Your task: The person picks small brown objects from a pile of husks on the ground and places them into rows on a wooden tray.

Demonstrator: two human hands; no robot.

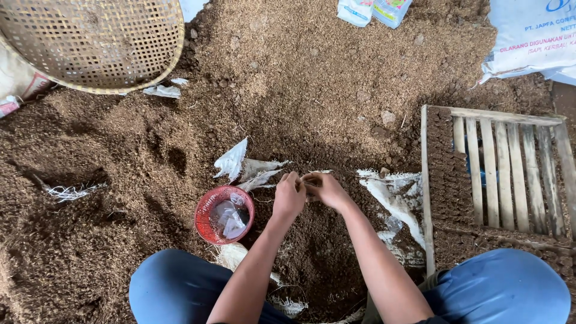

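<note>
at one o'clock a white sack (531, 39) with blue and red print lies on the brown loose pile (300, 78), and at twelve two small white packets (373, 10) with coloured labels. the left hand (289, 195) and right hand (326, 189) meet fingertip to fingertip at the centre, pinched on a small pale piece (311, 177) too small to identify. a red basket (224, 214) holding clear plastic sits at eight o'clock, a wooden slatted crate (498, 174) at three, a woven bamboo tray (96, 42) at ten.

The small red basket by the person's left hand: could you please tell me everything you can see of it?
The small red basket is round, of meshed plastic by its look, and stands upright with its mouth open on the brown husk-like litter. Clear crumpled plastic bags lie inside. It sits beside the left hand, apart from it, close to the person's knee.
</note>
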